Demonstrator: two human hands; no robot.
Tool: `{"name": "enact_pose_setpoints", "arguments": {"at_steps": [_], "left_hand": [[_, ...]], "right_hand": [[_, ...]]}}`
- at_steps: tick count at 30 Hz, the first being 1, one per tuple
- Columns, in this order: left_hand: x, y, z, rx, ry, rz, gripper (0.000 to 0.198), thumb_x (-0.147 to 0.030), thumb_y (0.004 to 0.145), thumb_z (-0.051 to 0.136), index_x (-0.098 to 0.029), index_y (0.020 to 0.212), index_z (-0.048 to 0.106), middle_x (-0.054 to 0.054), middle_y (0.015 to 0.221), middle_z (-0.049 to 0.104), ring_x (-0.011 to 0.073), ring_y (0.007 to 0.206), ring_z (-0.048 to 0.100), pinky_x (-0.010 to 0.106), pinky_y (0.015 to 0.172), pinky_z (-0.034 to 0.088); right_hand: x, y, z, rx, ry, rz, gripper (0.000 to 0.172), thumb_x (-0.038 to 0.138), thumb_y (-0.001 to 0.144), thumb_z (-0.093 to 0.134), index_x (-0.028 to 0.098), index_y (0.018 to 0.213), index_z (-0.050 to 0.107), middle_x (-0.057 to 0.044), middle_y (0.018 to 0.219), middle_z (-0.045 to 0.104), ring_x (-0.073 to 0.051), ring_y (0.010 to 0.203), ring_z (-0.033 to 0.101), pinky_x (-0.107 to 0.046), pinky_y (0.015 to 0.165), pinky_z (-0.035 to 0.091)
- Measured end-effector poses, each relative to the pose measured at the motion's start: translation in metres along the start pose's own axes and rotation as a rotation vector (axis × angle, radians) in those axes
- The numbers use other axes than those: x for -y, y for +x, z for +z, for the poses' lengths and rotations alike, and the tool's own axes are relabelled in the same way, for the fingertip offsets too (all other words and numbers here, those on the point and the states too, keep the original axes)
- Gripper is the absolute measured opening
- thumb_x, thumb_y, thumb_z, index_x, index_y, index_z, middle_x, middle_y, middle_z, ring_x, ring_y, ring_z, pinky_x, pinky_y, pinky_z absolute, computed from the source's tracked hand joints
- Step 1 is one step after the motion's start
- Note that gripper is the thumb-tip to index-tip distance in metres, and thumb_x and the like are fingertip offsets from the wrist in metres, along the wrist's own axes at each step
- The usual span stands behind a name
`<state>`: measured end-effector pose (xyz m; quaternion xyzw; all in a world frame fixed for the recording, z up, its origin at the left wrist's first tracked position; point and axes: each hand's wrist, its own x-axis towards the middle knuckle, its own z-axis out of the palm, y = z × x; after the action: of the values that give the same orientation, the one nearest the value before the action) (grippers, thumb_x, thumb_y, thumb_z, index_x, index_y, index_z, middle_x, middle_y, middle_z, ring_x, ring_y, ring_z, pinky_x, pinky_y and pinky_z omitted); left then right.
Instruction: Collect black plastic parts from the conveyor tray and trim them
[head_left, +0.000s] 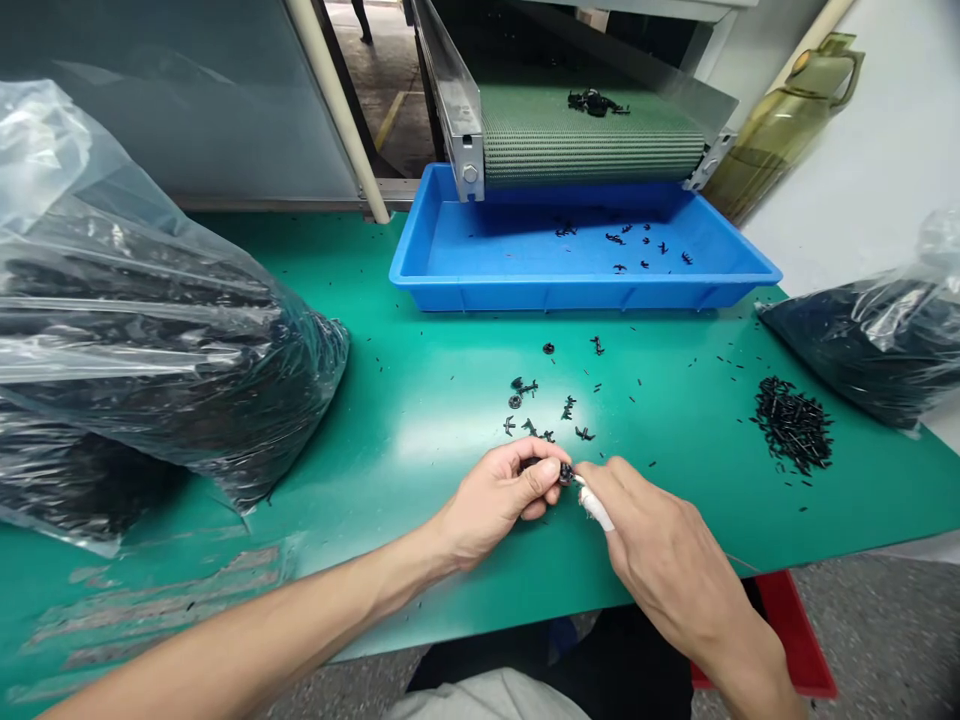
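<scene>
Close to the front of the green table, my left hand (506, 495) pinches a small round black plastic part (566, 473) between thumb and fingers. My right hand (667, 540) meets it from the right, its fingers closed at the part's edge. White wrapping (596, 508) covers one digit of that hand. Whatever sits between the right fingertips is too small and hidden to name. Just beyond both hands lie several loose black plastic pieces (568, 407), some branched, and a black ring-shaped piece (514, 402).
A blue tray (585, 294) with scattered black pieces stands under a green conveyor belt (592, 150) carrying a black clump (598, 102). Clear bags of black parts (172, 350) fill the left; another bag (862, 340) and a pile of short black pins (793, 424) lie right. A red bin (799, 640) is below.
</scene>
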<state>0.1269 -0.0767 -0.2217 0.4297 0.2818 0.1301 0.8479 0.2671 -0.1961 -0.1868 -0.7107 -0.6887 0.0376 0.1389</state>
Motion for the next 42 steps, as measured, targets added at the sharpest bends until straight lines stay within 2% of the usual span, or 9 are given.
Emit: {"name": "enact_pose_setpoints", "arguments": {"at_steps": [3,16,20,25,28,31,34,38,42], "left_hand": [[0.001,0.000,-0.001,0.004,0.033,-0.004,0.037,-0.046,0.078,0.070,-0.015,0.095,0.061,-0.001,0.068,0.052,0.0072,0.056,0.039,0.022,0.051,0.024],[-0.003,-0.001,0.000,0.014,0.040,-0.014,0.039,-0.047,0.076,0.072,-0.014,0.094,0.060,-0.001,0.068,0.052,0.0068,0.055,0.037,0.023,0.051,0.024],[-0.001,0.000,0.002,-0.033,-0.003,0.008,0.040,-0.046,0.073,0.075,-0.014,0.091,0.061,-0.001,0.066,0.052,0.0074,0.057,0.039,0.022,0.052,0.025],[0.005,0.001,0.006,-0.094,-0.049,0.090,0.035,-0.044,0.076,0.073,-0.014,0.087,0.061,-0.003,0.061,0.050,0.0065,0.055,0.038,0.022,0.051,0.025],[0.007,0.001,0.006,-0.115,-0.072,0.133,0.029,-0.039,0.080,0.070,-0.014,0.090,0.060,-0.004,0.061,0.049,0.0047,0.051,0.035,0.021,0.050,0.024],[0.005,0.001,0.005,-0.118,-0.138,0.140,0.023,-0.034,0.084,0.068,-0.015,0.094,0.060,-0.002,0.066,0.054,0.0040,0.051,0.039,0.019,0.049,0.026],[-0.001,0.002,0.002,-0.114,-0.267,0.122,0.019,-0.027,0.085,0.065,-0.014,0.098,0.062,0.002,0.074,0.058,0.0055,0.058,0.049,0.017,0.049,0.031],[-0.009,0.003,0.001,-0.112,-0.409,0.069,0.016,-0.022,0.084,0.061,-0.010,0.094,0.066,0.006,0.081,0.060,0.0105,0.067,0.058,0.017,0.048,0.036],[-0.010,0.003,0.000,-0.104,-0.452,0.072,0.023,-0.034,0.088,0.059,-0.013,0.082,0.063,0.007,0.086,0.060,0.0118,0.069,0.059,0.016,0.043,0.036]], "right_hand": [[-0.001,0.002,0.001,-0.037,-0.042,-0.022,0.041,0.005,0.087,0.032,0.017,0.119,0.054,-0.003,0.079,0.060,-0.015,0.065,0.057,-0.026,0.054,0.039],[0.001,0.004,0.001,-0.066,-0.185,-0.075,0.039,0.003,0.086,0.033,0.017,0.114,0.055,-0.001,0.070,0.056,-0.015,0.057,0.052,-0.027,0.049,0.029],[0.015,0.005,0.013,-0.097,-0.126,0.082,0.031,0.004,0.086,0.033,0.018,0.102,0.055,-0.001,0.066,0.059,-0.015,0.052,0.055,-0.027,0.048,0.028],[0.035,0.012,0.024,-0.073,0.159,0.333,0.020,0.014,0.090,0.035,0.019,0.086,0.053,0.001,0.056,0.056,-0.013,0.044,0.050,-0.027,0.046,0.024],[0.032,0.014,0.025,0.001,0.379,0.418,0.023,0.015,0.089,0.034,0.020,0.090,0.057,0.002,0.058,0.059,-0.013,0.046,0.050,-0.024,0.046,0.027],[0.014,0.019,0.025,0.010,0.481,0.444,0.030,0.013,0.089,0.033,0.021,0.105,0.058,0.002,0.066,0.063,-0.012,0.050,0.052,-0.021,0.049,0.033],[-0.012,0.039,0.021,-0.055,0.321,0.395,0.029,0.016,0.090,0.037,0.019,0.107,0.060,-0.002,0.074,0.064,-0.014,0.059,0.054,-0.023,0.054,0.034],[-0.042,0.093,0.019,-0.137,0.077,0.242,0.031,0.013,0.086,0.041,0.018,0.105,0.065,-0.007,0.086,0.061,-0.017,0.073,0.053,-0.026,0.061,0.033],[-0.059,0.147,0.024,-0.049,0.014,0.222,0.039,0.009,0.083,0.042,0.019,0.114,0.065,-0.009,0.090,0.060,-0.018,0.076,0.051,-0.027,0.063,0.031]]}}
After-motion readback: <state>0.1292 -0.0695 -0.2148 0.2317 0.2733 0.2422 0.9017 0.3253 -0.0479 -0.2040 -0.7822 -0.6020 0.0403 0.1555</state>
